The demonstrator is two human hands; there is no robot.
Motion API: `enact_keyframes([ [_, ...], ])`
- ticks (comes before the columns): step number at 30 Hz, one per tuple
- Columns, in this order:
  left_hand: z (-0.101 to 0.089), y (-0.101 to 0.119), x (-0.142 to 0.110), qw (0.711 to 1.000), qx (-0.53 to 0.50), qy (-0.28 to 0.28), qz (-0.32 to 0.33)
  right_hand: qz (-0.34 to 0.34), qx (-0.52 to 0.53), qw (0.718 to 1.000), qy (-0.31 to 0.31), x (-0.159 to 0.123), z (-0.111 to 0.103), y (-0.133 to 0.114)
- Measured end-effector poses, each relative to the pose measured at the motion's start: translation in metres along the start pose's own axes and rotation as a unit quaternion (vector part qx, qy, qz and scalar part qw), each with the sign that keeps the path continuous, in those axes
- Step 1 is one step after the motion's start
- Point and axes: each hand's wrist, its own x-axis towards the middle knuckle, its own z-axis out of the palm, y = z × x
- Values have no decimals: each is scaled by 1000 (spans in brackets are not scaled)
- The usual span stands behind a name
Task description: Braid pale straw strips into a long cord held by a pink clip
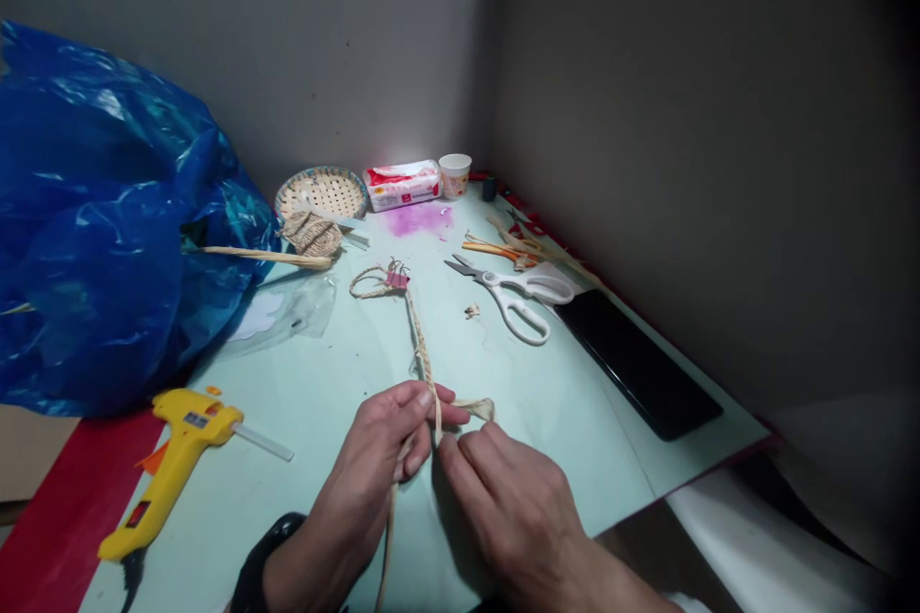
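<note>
A pale plant-fibre braid (422,345) runs from the middle of the table toward me, with a loop at its far end under a small pink piece (398,280). My left hand (392,431) pinches the near end of the braid between thumb and fingers. One strand hangs from below that hand toward the table's front. My right hand (510,488) is closed close by, its fingers on the strands just below the braid. A loose folded strand (474,407) sticks out to the right, above the right hand's knuckles.
White-handled scissors (514,295) and a black phone (639,364) lie to the right. On the left are a yellow glue gun (172,460) and a big blue plastic bag (115,230). A woven basket (323,190), twine ball (310,235), tissue pack (402,186) and paper cup (455,177) stand behind.
</note>
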Motion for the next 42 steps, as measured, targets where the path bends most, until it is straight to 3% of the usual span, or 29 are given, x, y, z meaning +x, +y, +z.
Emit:
enact_keyframes([
  [4, -1, 0, 2, 999, -27, -2, -32, 3, 54, 997, -51, 4, -13, 3],
  [9, -2, -2, 4, 997, -67, -21, -40, 150, 157, 968, -128, 31, -29, 28],
  [11, -3, -2, 4, 996, -68, -20, -47, 206, 223, 930, -208, 41, -25, 38],
  [13, -3, -3, 3, 995, -78, -11, -53, 246, 303, 875, -286, 48, -17, 42],
  [15, -4, -5, 3, 994, -95, -6, -57, 281, 361, 830, -319, 50, -9, 43],
  [20, -4, -13, 4, 994, -91, -8, -57, 340, 423, 779, -314, 47, -2, 39],
  [24, -1, -16, 3, 998, -56, 25, -21, 344, 445, 772, -296, 43, -2, 38],
  [27, 3, -15, 0, 995, 38, 95, 5, 338, 451, 774, -289, 41, 0, 39],
  [30, 7, -9, -7, 964, 201, 172, 37, 354, 452, 773, -271, 40, 2, 39],
  [33, 10, -3, -15, 922, 316, 208, 81, 375, 433, 781, -249, 41, 1, 38],
  [36, 9, -1, -20, 889, 382, 212, 136, 389, 408, 791, -237, 42, 0, 35],
  [38, 8, -2, -22, 879, 397, 202, 171, 391, 428, 781, -232, 42, 1, 34],
  [42, 6, -7, -25, 898, 356, 170, 197, 398, 493, 749, -194, 38, 1, 31],
])
